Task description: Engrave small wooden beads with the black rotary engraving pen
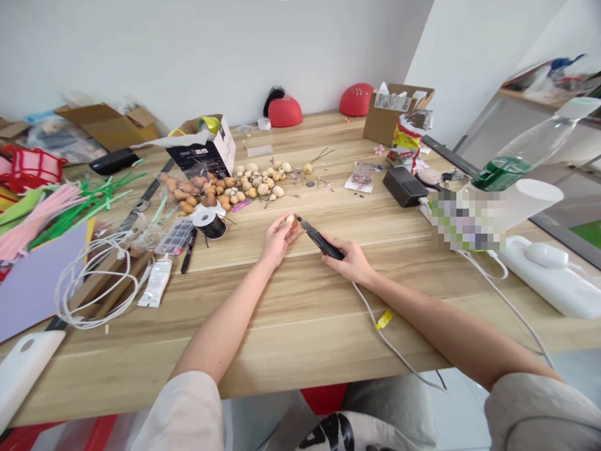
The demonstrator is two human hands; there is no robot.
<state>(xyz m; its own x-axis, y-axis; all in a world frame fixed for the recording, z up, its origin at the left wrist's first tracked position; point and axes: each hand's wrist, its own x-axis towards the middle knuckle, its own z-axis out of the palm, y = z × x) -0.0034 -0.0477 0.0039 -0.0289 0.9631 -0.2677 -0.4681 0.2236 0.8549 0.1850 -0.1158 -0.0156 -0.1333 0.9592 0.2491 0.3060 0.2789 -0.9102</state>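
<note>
Near the middle of the table, my left hand (278, 238) pinches a small pale gourd (292, 220) between thumb and fingers. My right hand (350, 258) is wrapped round a black handheld electric engraving tool (323, 241). The tool's narrow tip points at the gourd, close against it; whether they touch I cannot tell. From the tool's rear a white cord (370, 313) with a yellow tag (384, 319) runs over the table's front edge. Behind my hands lies a pile of similar pale gourds (263, 181), with browner ones (192, 188) at its left.
A spool of black wire (210, 223), a black marker (188, 250) and a coiled white cable (94, 282) lie left. A black adapter box (404, 186), a tilted plastic bottle (526, 150) and a white power strip (554, 275) are right. Cardboard boxes (399, 113) stand behind.
</note>
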